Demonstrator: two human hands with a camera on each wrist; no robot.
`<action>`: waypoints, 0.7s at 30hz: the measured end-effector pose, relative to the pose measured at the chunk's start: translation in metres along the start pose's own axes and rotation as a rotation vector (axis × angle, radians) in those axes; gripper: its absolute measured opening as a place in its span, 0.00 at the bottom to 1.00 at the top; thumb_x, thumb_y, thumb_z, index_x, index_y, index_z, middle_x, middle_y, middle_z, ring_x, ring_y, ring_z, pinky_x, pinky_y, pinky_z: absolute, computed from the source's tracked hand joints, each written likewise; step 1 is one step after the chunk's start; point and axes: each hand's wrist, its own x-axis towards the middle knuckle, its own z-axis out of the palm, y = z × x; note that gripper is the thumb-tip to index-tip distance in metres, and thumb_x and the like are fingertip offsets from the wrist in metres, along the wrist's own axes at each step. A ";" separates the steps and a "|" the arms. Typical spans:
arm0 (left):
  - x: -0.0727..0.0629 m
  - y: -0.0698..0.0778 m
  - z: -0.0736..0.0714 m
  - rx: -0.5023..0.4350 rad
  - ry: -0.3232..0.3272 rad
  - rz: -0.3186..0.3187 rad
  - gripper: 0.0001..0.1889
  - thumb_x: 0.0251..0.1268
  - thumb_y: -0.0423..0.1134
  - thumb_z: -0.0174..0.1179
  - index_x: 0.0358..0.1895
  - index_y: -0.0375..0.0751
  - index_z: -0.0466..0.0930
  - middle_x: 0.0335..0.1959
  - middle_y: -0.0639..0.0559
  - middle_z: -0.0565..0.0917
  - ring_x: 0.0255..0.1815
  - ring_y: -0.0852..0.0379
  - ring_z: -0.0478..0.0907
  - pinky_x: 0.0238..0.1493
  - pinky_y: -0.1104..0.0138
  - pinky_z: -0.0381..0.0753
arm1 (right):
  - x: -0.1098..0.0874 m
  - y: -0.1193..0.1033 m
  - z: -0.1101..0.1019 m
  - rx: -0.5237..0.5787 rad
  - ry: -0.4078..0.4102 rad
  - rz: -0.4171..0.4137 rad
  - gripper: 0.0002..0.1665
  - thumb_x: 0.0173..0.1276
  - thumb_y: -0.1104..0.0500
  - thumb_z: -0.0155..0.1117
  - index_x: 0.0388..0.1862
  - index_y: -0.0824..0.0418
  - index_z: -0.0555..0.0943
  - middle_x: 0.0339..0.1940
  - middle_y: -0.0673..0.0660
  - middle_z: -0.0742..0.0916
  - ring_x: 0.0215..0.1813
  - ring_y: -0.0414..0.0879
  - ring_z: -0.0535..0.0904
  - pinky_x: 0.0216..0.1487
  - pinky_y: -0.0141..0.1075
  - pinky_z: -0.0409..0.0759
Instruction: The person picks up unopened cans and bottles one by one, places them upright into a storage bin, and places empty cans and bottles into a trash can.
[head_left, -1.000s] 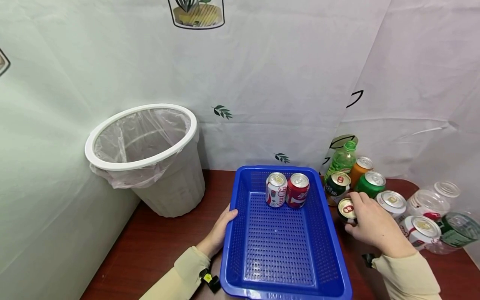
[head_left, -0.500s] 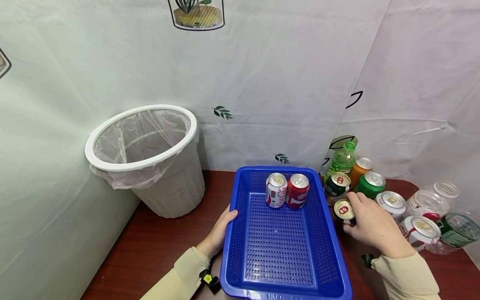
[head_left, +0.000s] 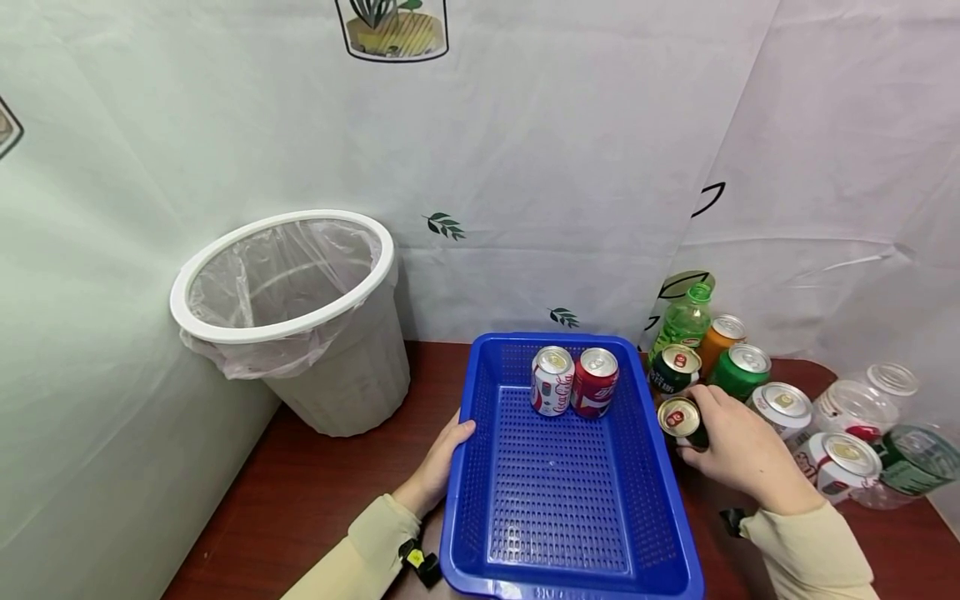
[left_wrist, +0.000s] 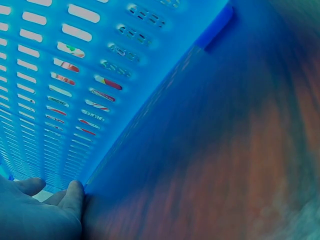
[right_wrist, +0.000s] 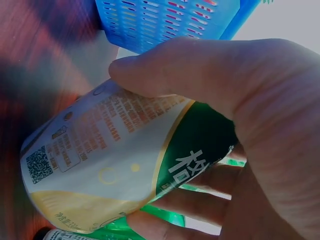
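Note:
My right hand [head_left: 742,446] holds a drink can [head_left: 678,418] with a gold lid, just right of the blue plastic basket [head_left: 555,492]. Thumb and fingers wrap the can [right_wrist: 110,155] in the right wrist view, where its side is white, gold and dark green. On the basket's left rim lies my left hand [head_left: 438,462], thumb over the edge; in the left wrist view its fingers [left_wrist: 72,200] meet the outer wall. Inside the basket, a white Coca-Cola can [head_left: 552,382] and a red can [head_left: 595,383] stand upright at the far end.
Right of the basket stand a dark can [head_left: 671,379], a green bottle [head_left: 684,321], an orange can [head_left: 722,337], a green can [head_left: 741,369], white cans [head_left: 834,467] and clear bottles [head_left: 862,408]. A lined white bin [head_left: 348,367] is at the left, before a fabric backdrop [head_left: 562,167].
The held can has shifted left toward the basket and tilted a little, with the right hand moving slightly along. The left hand and basket have stayed put.

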 end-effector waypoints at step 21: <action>0.000 0.000 0.001 -0.003 0.005 -0.006 0.36 0.80 0.48 0.37 0.86 0.54 0.39 0.83 0.37 0.56 0.77 0.37 0.59 0.73 0.57 0.66 | -0.001 0.006 -0.004 0.005 0.050 -0.009 0.42 0.43 0.55 0.84 0.56 0.69 0.78 0.49 0.69 0.86 0.45 0.67 0.85 0.46 0.62 0.80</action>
